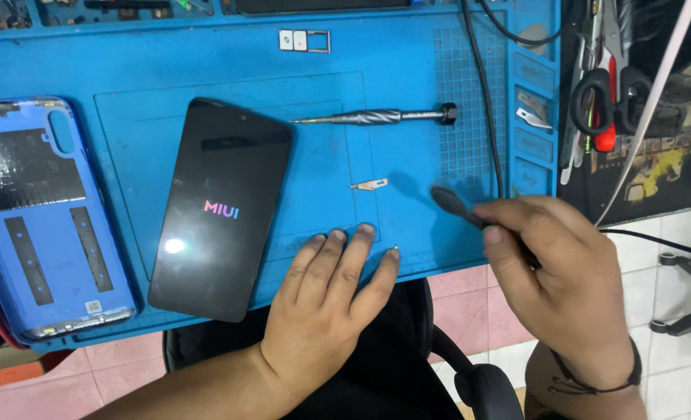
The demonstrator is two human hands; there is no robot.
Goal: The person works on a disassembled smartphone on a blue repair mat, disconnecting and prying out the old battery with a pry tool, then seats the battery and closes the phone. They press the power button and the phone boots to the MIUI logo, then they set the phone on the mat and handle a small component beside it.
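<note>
A black smartphone (221, 206) lies screen up on the blue work mat (345, 62), its display lit with a boot logo. My left hand (326, 299) rests flat on the mat's front edge, just right of the phone, fingers together and holding nothing. My right hand (559, 272) hovers at the mat's right front corner and pinches a slim black tool (453, 204) whose rounded tip points left. A small metal blade (370, 184) lies on the mat between the hands and the screwdriver (376, 117).
A blue phone back cover (38, 218) lies inside up at the left edge. A SIM tray (305, 40) sits near the mat's top. A black cable (485, 101) runs down the mat's right side. Scissors (598, 101) and tools lie right. A chair is below.
</note>
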